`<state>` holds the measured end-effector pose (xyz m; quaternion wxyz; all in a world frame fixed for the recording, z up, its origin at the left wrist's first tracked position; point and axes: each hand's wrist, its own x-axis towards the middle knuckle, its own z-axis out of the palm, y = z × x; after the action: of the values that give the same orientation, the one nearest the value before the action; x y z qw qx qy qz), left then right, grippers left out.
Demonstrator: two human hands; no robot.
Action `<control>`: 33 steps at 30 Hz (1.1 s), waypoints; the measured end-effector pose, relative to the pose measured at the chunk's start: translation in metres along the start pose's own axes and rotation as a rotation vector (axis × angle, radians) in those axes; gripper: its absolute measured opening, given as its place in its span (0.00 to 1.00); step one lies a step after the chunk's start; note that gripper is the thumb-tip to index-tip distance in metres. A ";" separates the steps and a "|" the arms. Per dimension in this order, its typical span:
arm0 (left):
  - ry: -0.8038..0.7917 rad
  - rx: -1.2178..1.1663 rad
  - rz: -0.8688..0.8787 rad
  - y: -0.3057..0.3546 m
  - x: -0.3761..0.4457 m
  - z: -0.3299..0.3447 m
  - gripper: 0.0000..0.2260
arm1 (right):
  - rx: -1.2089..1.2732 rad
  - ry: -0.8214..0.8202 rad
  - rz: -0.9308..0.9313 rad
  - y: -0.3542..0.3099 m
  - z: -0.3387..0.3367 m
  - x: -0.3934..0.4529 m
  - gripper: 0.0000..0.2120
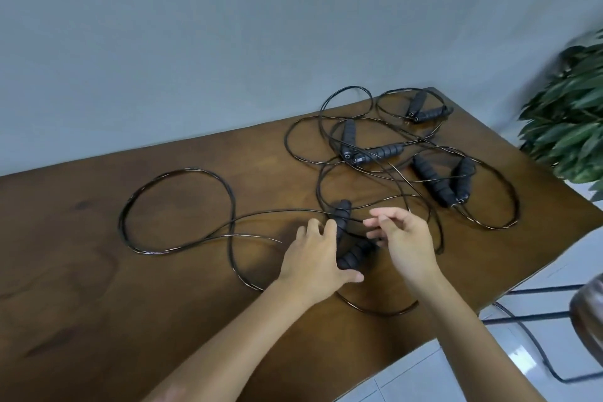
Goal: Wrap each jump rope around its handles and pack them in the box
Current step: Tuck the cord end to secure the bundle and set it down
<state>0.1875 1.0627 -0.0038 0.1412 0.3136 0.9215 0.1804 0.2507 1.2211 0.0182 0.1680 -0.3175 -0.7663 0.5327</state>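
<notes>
- Wooden counter point(98, 271) carried four black jump ropes, cords tangled.
- Three handle pairs point(375, 148) lay at the far right; nearest pair point(354, 253) sat between the hands.
- Left hand point(318, 256) rested spread on those handles.
- Right hand point(403, 240) hovered just beside, fingers loose, gripping nothing.
</notes>
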 end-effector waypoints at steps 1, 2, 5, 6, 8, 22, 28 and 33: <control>0.013 0.009 -0.015 0.004 0.001 0.004 0.42 | -0.022 -0.011 -0.016 0.004 -0.002 0.002 0.11; 0.023 0.016 -0.022 0.007 0.001 0.008 0.44 | -0.073 -0.029 -0.045 0.007 -0.004 0.004 0.11; 0.053 0.035 -0.015 0.011 0.003 0.013 0.41 | -0.345 -0.085 -0.210 0.014 -0.010 0.003 0.12; 0.063 0.039 -0.009 0.011 0.003 0.014 0.39 | -0.446 -0.074 -0.270 0.016 -0.011 0.004 0.13; 0.073 0.040 -0.005 0.011 0.003 0.015 0.37 | -0.616 -0.054 -0.362 0.018 -0.013 0.006 0.14; 0.014 -0.283 0.000 -0.007 -0.003 -0.006 0.24 | -0.418 -0.381 -0.231 -0.066 -0.042 0.013 0.20; -0.178 -0.790 0.006 -0.016 -0.009 -0.030 0.26 | -0.066 -0.680 -0.151 -0.165 -0.032 -0.001 0.18; -0.258 -1.154 0.108 -0.011 -0.025 -0.053 0.23 | 0.360 -0.804 0.076 -0.211 0.010 0.007 0.18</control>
<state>0.1811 1.0261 0.0431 0.3905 0.2522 0.6325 0.6196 0.1748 1.1699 0.2085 -0.1104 -0.0786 -0.6535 0.7447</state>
